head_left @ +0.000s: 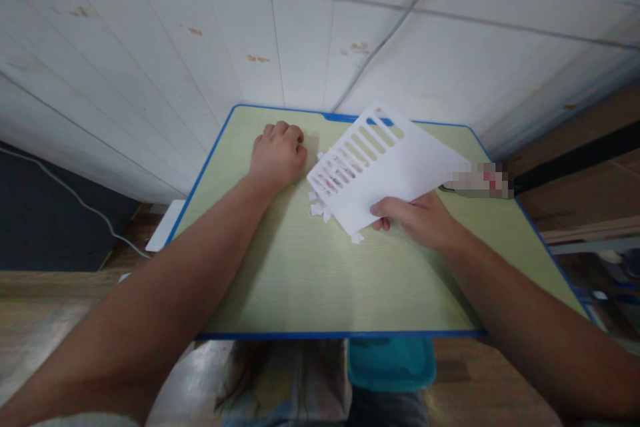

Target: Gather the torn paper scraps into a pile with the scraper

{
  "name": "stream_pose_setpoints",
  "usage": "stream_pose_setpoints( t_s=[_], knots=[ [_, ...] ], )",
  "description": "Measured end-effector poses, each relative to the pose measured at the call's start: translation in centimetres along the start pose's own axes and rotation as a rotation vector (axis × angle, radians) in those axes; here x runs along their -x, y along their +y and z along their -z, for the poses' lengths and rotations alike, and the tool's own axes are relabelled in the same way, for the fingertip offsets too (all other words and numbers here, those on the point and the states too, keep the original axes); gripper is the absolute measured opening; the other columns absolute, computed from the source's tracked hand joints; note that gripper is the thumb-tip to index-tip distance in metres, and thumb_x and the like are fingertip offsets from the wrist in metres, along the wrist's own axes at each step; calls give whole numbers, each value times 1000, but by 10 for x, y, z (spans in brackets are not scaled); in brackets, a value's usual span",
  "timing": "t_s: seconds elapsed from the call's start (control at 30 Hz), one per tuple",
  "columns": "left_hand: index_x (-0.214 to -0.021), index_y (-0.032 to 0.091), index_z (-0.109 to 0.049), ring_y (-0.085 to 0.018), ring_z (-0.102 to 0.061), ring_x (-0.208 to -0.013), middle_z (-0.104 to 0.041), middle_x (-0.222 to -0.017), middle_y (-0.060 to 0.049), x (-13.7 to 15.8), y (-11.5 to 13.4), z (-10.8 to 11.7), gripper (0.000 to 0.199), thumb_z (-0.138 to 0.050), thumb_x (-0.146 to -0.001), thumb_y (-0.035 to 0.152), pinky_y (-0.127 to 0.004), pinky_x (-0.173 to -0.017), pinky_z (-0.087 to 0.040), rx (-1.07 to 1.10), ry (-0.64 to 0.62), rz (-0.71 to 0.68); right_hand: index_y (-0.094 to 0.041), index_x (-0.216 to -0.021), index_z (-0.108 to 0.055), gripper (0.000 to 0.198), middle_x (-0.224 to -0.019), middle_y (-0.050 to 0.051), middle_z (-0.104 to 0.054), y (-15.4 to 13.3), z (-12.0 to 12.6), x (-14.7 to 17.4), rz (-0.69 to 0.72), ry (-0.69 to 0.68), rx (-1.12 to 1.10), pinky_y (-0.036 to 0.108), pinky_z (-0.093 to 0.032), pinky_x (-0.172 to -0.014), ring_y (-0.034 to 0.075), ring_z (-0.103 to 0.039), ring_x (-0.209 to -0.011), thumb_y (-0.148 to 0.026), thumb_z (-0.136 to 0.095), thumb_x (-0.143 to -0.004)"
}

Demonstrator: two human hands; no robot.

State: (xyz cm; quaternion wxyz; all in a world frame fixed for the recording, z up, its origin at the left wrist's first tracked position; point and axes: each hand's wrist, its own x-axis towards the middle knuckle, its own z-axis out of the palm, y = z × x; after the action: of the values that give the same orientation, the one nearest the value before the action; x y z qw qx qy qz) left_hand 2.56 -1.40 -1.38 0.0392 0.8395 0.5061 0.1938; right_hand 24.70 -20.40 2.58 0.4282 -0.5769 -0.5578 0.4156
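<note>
My right hand (415, 217) grips a white slotted panel (395, 173) by its near edge, thumb on top. The panel is flat and thin, tilted over the tabletop, with a row of long rounded slots along its left side. Small torn paper scraps (319, 207) lie under and beside its left and near edges, and some reddish-marked bits show through the slots. Left of the panel, my left hand (280, 153) rests palm down on the table with its fingers curled in. Its palm is hidden, so anything inside it cannot be seen.
The light green table (300, 287) has a blue rim and stands against a white plank wall (300, 40). A blurred-out item (480, 180) lies at the table's right edge. A teal bin (393, 363) is below the front edge. A grey cable (390, 33) runs down the wall.
</note>
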Motion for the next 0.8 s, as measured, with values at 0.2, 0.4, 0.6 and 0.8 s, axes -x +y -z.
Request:
stream_pose_setpoints(
  t_s=[0.2, 0.4, 0.6, 0.8],
  knots=[
    [-131, 23, -77, -41, -60, -144, -72, -146, -18, 1, 2, 0, 30, -57, -108, 21, -57, -120, -55, -15, -8, 5, -26, -56, -73, 17, -54, 4, -69, -5, 1, -3, 12, 100, -19, 34, -53, -48, 19, -60, -49, -33, -77, -71],
    [-130, 27, -76, -42, -58, -141, -72, -143, -16, 0, 2, -3, 31, -57, -107, 20, -61, -119, -54, 26, 15, 11, -26, -60, -76, 17, -55, 5, -71, -4, 11, 1, -20, -59, 44, 34, -55, -47, 21, -64, -49, -32, -80, -74],
    [-130, 25, -77, -42, -59, -142, -72, -144, -18, 1, 4, -1, 30, -57, -107, 20, -59, -119, -55, 12, 0, 12, -26, -60, -74, 23, -61, 7, -74, 0, 8, 0, -14, -9, 127, 36, -62, -54, 24, -70, -57, -37, -80, -80],
    [-131, 23, -76, -43, -59, -144, -72, -144, -18, -1, 3, -2, 28, -59, -108, 19, -60, -121, -52, 36, -3, 15, -27, -62, -74, 20, -63, 5, -76, -2, 15, 3, 1, -99, 105, 34, -63, -56, 23, -71, -60, -31, -81, -80]
  ],
)
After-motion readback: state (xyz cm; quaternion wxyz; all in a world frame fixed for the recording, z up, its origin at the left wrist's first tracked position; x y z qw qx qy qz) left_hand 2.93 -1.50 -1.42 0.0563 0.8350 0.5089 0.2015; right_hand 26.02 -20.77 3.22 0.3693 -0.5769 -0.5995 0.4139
